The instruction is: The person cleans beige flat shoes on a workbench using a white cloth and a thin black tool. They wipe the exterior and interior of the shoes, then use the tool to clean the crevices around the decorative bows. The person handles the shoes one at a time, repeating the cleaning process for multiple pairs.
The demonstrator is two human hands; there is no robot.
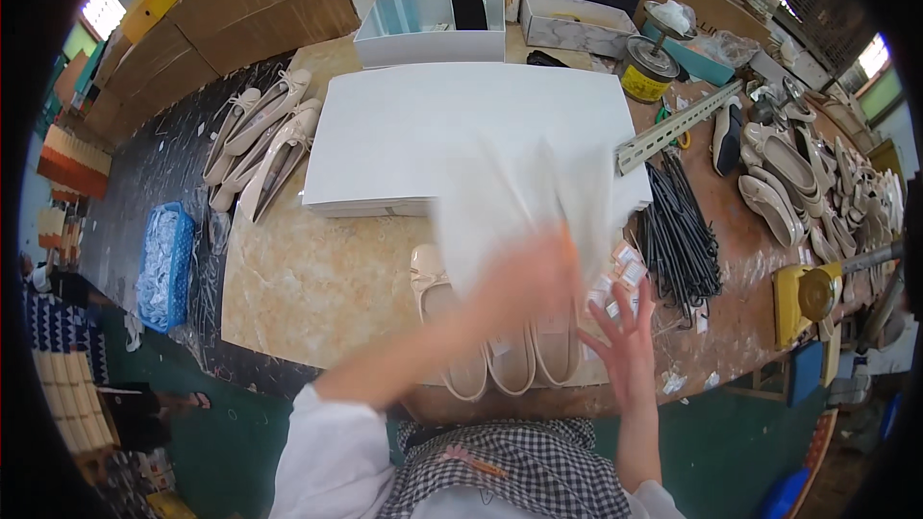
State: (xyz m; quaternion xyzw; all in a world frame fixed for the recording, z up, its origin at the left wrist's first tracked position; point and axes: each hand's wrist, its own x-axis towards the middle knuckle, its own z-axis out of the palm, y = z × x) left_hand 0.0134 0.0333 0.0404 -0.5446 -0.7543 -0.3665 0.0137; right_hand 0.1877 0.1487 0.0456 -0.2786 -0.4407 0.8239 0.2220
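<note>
My left hand (529, 264), smeared by motion, reaches across the table and grips a blurred white paper sheet (481, 202). Behind it lies a thick stack of white paper (461, 115). Beneath my left arm several beige flat shoes (511, 370) stand side by side at the table's near edge; the sheet and arm hide parts of them. To their right, my right hand (627, 341) is open, its fingers spread and nothing visibly held. Its fingertips are beside small printed stickers (630, 264), which the hand partly covers.
More beige flats (264, 139) lie at the left, near a blue basket (165, 269). Black hooked rods (678, 231) and a metal rail (673, 130) lie right of the paper. A shoe pile (788, 173) fills the far right. A white box (433, 46) stands behind.
</note>
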